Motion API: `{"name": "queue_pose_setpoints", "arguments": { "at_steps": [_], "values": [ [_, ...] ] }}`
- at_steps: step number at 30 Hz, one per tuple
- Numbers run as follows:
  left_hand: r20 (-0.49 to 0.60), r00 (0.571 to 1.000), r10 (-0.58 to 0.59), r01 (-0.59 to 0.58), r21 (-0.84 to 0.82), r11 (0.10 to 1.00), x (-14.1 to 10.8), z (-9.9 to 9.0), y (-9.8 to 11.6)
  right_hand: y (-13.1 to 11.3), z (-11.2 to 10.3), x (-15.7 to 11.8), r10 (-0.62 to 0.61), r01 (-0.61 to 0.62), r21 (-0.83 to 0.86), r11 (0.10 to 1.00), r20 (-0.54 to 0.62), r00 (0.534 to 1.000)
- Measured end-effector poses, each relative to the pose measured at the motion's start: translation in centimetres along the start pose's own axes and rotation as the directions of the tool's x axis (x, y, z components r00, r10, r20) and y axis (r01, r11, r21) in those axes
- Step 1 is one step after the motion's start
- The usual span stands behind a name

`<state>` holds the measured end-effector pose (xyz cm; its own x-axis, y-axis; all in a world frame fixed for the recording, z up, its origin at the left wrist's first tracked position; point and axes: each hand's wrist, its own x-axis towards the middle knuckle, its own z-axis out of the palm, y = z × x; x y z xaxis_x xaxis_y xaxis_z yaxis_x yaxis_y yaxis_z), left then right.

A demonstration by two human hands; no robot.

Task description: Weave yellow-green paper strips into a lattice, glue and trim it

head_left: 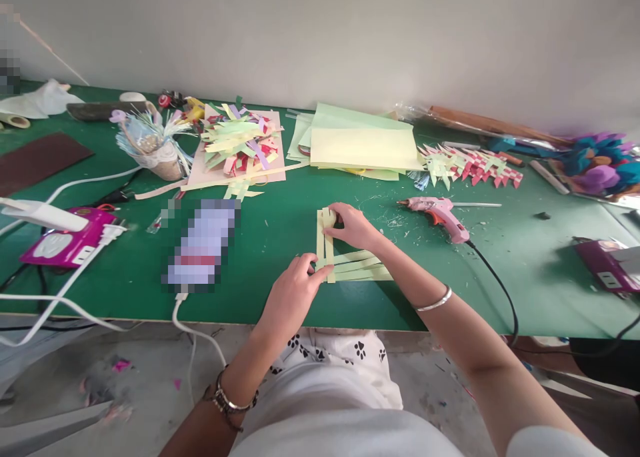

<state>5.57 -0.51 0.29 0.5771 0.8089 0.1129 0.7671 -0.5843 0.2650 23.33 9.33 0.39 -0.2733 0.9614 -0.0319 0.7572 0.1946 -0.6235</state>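
Several pale yellow-green paper strips [363,268] lie crossed at the table's front, some running up and down and others fanning out to the right under my forearm. My right hand [353,226] pinches the top of an upright paper strip [329,247] between thumb and fingers. Lower down, my left hand [295,287] has thumb and fingers closed at the crossing of the strips, gripping them near the corner. The fingertips partly cover the paper there.
A pink glue gun [443,216] lies to the right, its cord trailing off the edge. Left are a phone [203,244] on a cable and a purple power socket [67,236]. Behind are yellow paper sheets [365,147], a strip pile [243,140] and woven paper [475,167].
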Motion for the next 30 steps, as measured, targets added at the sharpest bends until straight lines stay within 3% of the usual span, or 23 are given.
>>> {"name": "queue_pose_setpoints", "arguments": {
  "at_steps": [5, 13, 21, 25, 30],
  "values": [
    [0.001, 1.0, -0.006, 0.006, -0.009, 1.0, 0.0, 0.0, 0.0, 0.1, 0.0, 0.4, 0.05, -0.052, 0.245, 0.968, 0.015, 0.999],
    [-0.023, 1.0, 0.004, -0.004, -0.032, 0.999, 0.0, 0.0, -0.1, 0.7, 0.0, 0.4, 0.021, -0.021, 0.447, 0.894, 0.006, 1.0],
    [-0.046, 0.999, 0.028, -0.027, 0.026, 0.999, -0.2, 0.2, 0.0, -0.1, 0.0, 0.1, 0.019, -0.004, 0.183, 0.983, -0.078, 0.997],
    [-0.057, 0.997, 0.057, -0.051, 0.105, 0.993, -0.3, 0.5, 0.0, -0.5, 0.0, 0.0, 0.01, -0.003, 0.111, 0.994, -0.063, 0.998],
    [-0.067, 0.997, 0.046, -0.043, 0.049, 0.998, -0.3, 0.3, 0.1, -0.7, 0.2, -0.1, 0.005, 0.003, 0.092, 0.996, -0.082, 0.997]
  ]
}}
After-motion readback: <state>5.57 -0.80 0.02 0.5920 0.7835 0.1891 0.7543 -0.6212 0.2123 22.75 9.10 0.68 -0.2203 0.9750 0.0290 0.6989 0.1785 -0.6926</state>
